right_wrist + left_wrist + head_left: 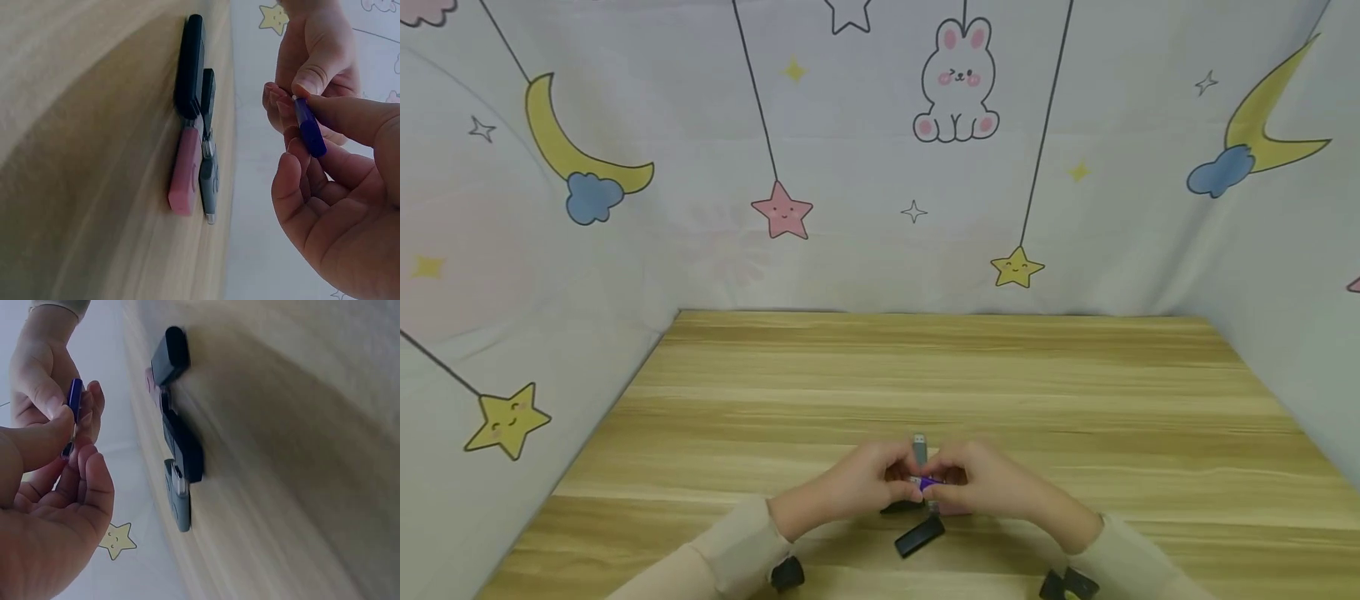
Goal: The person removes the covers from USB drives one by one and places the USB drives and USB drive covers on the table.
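Held up between both hands is a small purple USB flash drive (932, 482) with a metal plug. My right hand (1000, 483) pinches its purple body (310, 130) between thumb and fingers. At the plug end, thumb and fingertips of my left hand (868, 479) pinch the drive, partly covering the metal. Below the hands lie a grey USB drive (920, 451) with its plug pointing away, a pink USB drive (184, 172), a black stick (920, 536) in front, and a second black stick (184, 447), partly hidden by the left hand in the head view.
The wood-grain table (925, 375) stretches back to a white cloth (865, 150) printed with stars, moons and a rabbit, which also hangs at both sides. Dark devices (787, 573) sit under the cuffs near the table's front.
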`<state>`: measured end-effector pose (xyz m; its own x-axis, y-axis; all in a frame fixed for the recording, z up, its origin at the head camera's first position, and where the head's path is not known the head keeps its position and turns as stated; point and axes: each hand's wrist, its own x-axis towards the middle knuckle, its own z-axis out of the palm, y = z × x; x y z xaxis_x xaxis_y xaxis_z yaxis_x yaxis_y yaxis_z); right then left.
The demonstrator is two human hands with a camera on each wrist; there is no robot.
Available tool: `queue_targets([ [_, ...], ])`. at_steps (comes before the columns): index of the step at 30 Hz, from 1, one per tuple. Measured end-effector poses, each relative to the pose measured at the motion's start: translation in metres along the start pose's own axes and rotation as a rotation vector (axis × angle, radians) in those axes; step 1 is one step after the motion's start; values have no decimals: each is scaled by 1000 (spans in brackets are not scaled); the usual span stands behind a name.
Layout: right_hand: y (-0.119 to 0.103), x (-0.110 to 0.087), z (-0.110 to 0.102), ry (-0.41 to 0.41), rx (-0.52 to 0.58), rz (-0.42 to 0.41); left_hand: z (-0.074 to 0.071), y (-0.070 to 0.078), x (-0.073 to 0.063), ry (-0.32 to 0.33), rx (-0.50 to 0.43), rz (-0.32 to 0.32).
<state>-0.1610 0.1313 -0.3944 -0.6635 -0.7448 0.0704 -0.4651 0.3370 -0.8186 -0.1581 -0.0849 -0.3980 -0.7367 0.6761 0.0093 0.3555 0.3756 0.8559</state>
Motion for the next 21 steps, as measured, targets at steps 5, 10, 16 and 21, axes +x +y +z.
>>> queue_targets([
  [5, 2, -2, 5, 5, 32, -13, 5, -2, -5, 27, -45, -2],
  [10, 2, -4, 8, 12, 21, -52, 8, 1, -9, 35, -81, -25],
  [16, -1, -6, 8, -6, 58, -60, 11, 3, -12, 24, -131, -29],
  [21, -3, -7, 9, -19, 88, -71, 11, 2, -13, 12, -143, -32],
])
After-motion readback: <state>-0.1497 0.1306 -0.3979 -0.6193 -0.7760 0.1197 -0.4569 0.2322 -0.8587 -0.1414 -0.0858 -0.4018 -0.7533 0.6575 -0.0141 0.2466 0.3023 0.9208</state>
